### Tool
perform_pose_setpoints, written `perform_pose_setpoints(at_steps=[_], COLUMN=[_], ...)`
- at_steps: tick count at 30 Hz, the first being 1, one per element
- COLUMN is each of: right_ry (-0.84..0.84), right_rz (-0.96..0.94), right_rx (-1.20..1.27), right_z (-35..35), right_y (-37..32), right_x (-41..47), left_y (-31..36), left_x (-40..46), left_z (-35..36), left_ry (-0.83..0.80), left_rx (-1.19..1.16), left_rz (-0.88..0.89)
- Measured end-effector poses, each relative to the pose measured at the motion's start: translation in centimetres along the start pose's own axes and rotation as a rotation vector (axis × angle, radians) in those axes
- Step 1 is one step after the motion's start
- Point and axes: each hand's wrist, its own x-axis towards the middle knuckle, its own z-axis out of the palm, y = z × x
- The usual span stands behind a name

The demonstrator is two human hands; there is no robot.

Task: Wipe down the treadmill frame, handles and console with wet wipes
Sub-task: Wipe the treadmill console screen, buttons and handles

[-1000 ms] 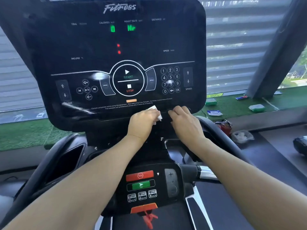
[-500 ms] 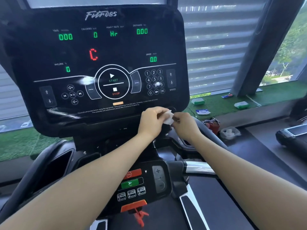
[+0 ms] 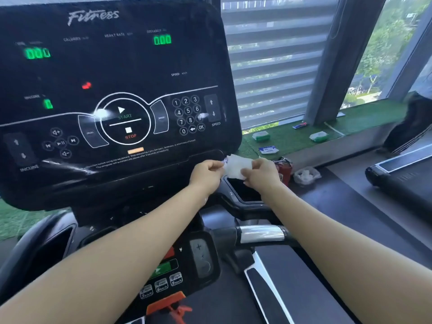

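Step in hand, by look of it: readying wet wipe (image 3: 236,166) between wiping passes, likely unfolding or refolding to fresh side. Left hand (image 3: 207,173) pinches wipe's left edge, fingers closed on it; right hand (image 3: 260,175) pinches right edge, likewise closed. Wipe stretched between both hands, held in air just below lower right corner of treadmill console (image 3: 112,90), above black side tray (image 3: 245,192) (touching neither, as far as visible). Next move probably calls for one-hand grip, wipe flat against console face or chrome handle (image 3: 261,233).
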Motion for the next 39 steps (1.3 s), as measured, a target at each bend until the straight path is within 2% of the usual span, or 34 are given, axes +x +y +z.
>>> perform_pose_setpoints(at_steps=[3,8,12,20,28,32,39], right_ry=[0.117,0.211,0.189,0.197,0.259,0.292,0.267], right_rz=[-0.07,-0.198,-0.321,-0.483,-0.408,-0.295,-0.162], right_rx=[-0.051,-0.118,-0.273,-0.427,-0.391,-0.429,-0.568], right_z=[-0.1,1.9,3.8,4.1,2.0,1.1,1.4], right_y=[-0.8,-2.0,-1.8,-0.5,0.2,1.2,5.1], right_x=[0.7,2.0,2.8,3.8,5.9,7.9,10.6], left_y=[-0.3,-0.9,-1.6,-1.9,-1.6,-1.6,-3.1], left_x=[0.3,0.2,0.3,0.5,1.9,2.8,4.2], left_z=[-0.6,-1.6,-2.3,-2.0,0.6,1.2,1.7], left_ry=[-0.011,-0.036,-0.052,-0.111,-0.224,-0.205,-0.279], left_rx=[0.122,0.268,0.367,0.548,0.84,0.957,1.192], left_rz=[0.029,0.079,0.106,0.175,0.238,0.252,0.324])
